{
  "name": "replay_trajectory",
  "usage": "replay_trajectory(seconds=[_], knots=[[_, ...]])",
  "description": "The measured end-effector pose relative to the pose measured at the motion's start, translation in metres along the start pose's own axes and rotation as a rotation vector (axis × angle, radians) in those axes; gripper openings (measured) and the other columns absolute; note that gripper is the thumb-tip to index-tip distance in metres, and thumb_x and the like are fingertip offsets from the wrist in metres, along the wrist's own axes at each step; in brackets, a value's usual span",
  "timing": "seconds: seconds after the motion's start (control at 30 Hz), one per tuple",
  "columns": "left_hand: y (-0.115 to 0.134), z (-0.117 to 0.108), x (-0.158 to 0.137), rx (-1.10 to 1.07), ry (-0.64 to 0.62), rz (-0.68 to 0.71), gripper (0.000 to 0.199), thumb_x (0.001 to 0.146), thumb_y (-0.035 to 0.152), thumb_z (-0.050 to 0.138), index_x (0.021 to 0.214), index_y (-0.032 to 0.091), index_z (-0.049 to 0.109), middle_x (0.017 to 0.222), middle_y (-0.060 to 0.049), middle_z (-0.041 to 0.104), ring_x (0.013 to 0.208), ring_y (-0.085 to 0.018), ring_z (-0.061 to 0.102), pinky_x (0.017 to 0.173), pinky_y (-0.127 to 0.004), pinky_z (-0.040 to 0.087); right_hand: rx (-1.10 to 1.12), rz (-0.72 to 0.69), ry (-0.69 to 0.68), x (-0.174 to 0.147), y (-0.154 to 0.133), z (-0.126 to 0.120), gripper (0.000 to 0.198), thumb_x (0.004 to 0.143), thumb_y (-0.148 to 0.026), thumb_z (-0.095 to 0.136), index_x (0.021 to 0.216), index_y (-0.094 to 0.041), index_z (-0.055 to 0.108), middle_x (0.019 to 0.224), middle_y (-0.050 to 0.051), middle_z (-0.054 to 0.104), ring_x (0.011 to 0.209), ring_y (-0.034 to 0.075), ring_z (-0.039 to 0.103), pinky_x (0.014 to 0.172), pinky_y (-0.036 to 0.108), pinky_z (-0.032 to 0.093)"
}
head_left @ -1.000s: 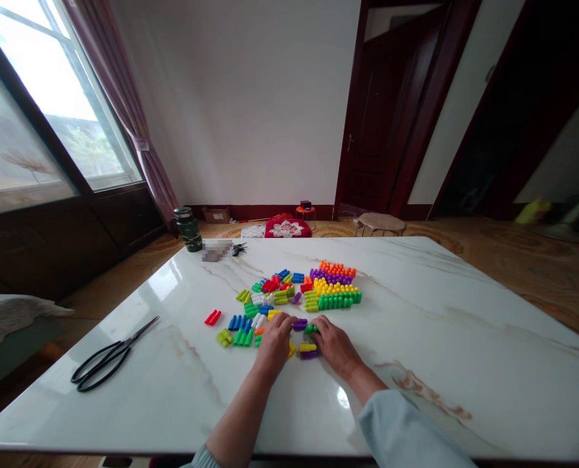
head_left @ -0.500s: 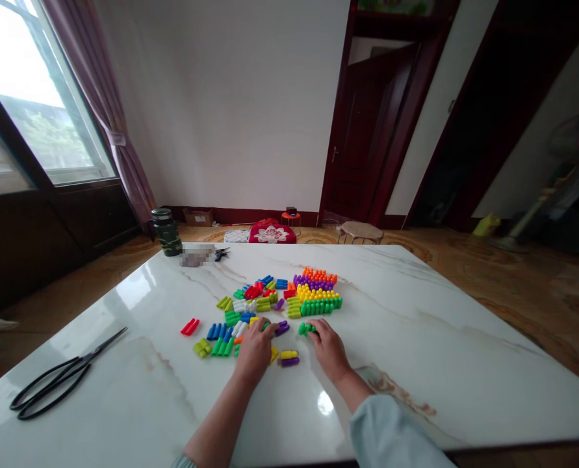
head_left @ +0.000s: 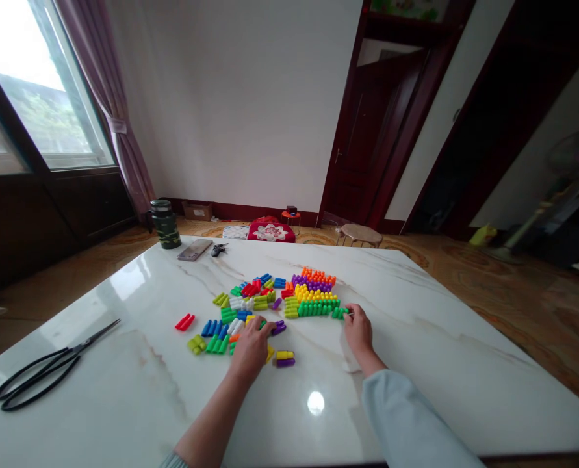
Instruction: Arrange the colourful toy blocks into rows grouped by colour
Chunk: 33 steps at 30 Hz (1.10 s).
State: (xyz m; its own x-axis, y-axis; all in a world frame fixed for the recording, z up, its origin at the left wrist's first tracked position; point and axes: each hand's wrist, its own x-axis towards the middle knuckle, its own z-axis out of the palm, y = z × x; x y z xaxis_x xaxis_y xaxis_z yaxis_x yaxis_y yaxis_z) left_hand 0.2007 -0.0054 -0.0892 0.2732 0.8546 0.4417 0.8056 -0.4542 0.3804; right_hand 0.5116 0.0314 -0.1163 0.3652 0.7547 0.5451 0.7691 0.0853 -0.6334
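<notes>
Bullet-shaped plastic toy blocks lie in the middle of the table. My right hand pinches a small green block at the right end of the row of green blocks. Behind that row are yellow blocks, purple blocks and orange blocks. My left hand is closed low over the loose blocks, with a green block showing between thumb and fingers. Purple blocks lie just right of it, and a yellow block lies nearer me. My left hand hides some pieces.
Large black-handled scissors lie on the left of the marble-patterned table. A camouflage flask, a phone and keys are at the far left. Loose red blocks and blue blocks lie left of my left hand.
My right hand has moved right and away from me, carrying the green block to the end of the green row. My left hand stays about where it was among the loose blocks.
</notes>
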Motion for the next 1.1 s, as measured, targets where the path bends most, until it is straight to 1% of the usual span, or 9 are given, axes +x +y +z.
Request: replay_trajectory(seconds=[0.13,0.27,0.33,0.5,0.57,0.67,0.77,0.93,1.1], knots=[[0.0,0.0,0.0,0.026,-0.013,-0.003,0.042,0.083,0.0,0.044,0.106,0.024,0.069,0.099,-0.007,0.06,0.092,-0.02,0.059,0.083,-0.032,0.049,0.024,-0.003,-0.013,0.001,-0.005,0.006,0.022,0.078,-0.022,0.046,0.096,-0.02,0.058,0.09,0.007,0.065,0.078,0.021,0.06,0.072,0.034,0.048],[0.0,0.0,0.0,0.035,-0.033,-0.009,0.043,0.082,0.0,0.043,0.107,0.023,0.068,0.102,-0.007,0.06,0.094,-0.021,0.059,0.083,-0.032,0.049,0.034,-0.045,0.079,-0.008,-0.014,0.004,0.023,0.082,-0.025,0.046,0.101,-0.018,0.056,0.099,0.01,0.061,0.076,0.02,0.057,0.074,0.036,0.049],[0.0,0.0,0.0,0.036,-0.035,-0.008,0.043,0.082,0.0,0.043,0.107,0.024,0.068,0.101,-0.007,0.06,0.094,-0.02,0.059,0.083,-0.032,0.049,0.034,-0.092,0.09,-0.015,-0.022,0.002,0.022,0.086,-0.027,0.044,0.102,-0.018,0.056,0.099,0.009,0.059,0.077,0.02,0.057,0.073,0.035,0.049],[0.0,0.0,0.0,0.032,-0.023,-0.01,0.041,0.082,0.001,0.044,0.106,0.024,0.069,0.099,-0.007,0.06,0.092,-0.02,0.058,0.082,-0.031,0.049,-0.009,-0.18,-0.026,-0.02,-0.041,0.005,0.028,0.09,-0.026,0.041,0.11,-0.019,0.06,0.093,0.006,0.064,0.079,0.018,0.061,0.071,0.03,0.05],[0.0,0.0,0.0,0.024,-0.018,-0.01,0.041,0.082,0.001,0.044,0.105,0.024,0.069,0.099,-0.007,0.06,0.093,-0.02,0.059,0.082,-0.031,0.049,-0.094,-0.183,-0.064,-0.016,-0.046,0.006,0.029,0.091,-0.025,0.042,0.113,-0.021,0.061,0.097,0.006,0.067,0.081,0.018,0.062,0.068,0.029,0.049],[0.0,0.0,0.001,0.017,-0.012,-0.011,0.041,0.082,0.0,0.044,0.105,0.024,0.069,0.099,-0.007,0.06,0.092,-0.02,0.059,0.082,-0.031,0.049,-0.258,-0.171,-0.181,-0.006,-0.052,0.006,0.027,0.091,-0.022,0.048,0.112,-0.024,0.064,0.104,0.007,0.069,0.08,0.018,0.064,0.064,0.027,0.046],[0.0,0.001,0.001,0.026,-0.01,-0.015,0.042,0.081,-0.001,0.044,0.105,0.024,0.069,0.098,-0.007,0.06,0.091,-0.02,0.059,0.082,-0.032,0.049,-0.39,-0.166,-0.276,0.0,-0.058,0.001,0.028,0.089,-0.017,0.052,0.113,-0.026,0.063,0.105,0.006,0.07,0.078,0.018,0.066,0.063,0.027,0.044],[-0.001,0.003,0.0,0.038,-0.027,-0.015,0.041,0.084,0.001,0.043,0.106,0.022,0.069,0.1,-0.008,0.06,0.093,-0.021,0.059,0.082,-0.032,0.049,-0.524,-0.209,-0.35,0.007,-0.064,-0.006,0.021,0.091,-0.015,0.05,0.103,-0.024,0.065,0.102,0.005,0.071,0.077,0.017,0.067,0.063,0.027,0.042],[-0.002,0.004,0.0,0.039,-0.032,-0.015,0.041,0.084,0.0,0.042,0.107,0.023,0.068,0.1,-0.008,0.059,0.093,-0.021,0.058,0.083,-0.032,0.048,-0.558,-0.24,-0.379,0.013,-0.067,-0.009,0.025,0.09,-0.011,0.047,0.1,-0.024,0.066,0.102,0.005,0.072,0.078,0.017,0.067,0.067,0.028,0.042]])
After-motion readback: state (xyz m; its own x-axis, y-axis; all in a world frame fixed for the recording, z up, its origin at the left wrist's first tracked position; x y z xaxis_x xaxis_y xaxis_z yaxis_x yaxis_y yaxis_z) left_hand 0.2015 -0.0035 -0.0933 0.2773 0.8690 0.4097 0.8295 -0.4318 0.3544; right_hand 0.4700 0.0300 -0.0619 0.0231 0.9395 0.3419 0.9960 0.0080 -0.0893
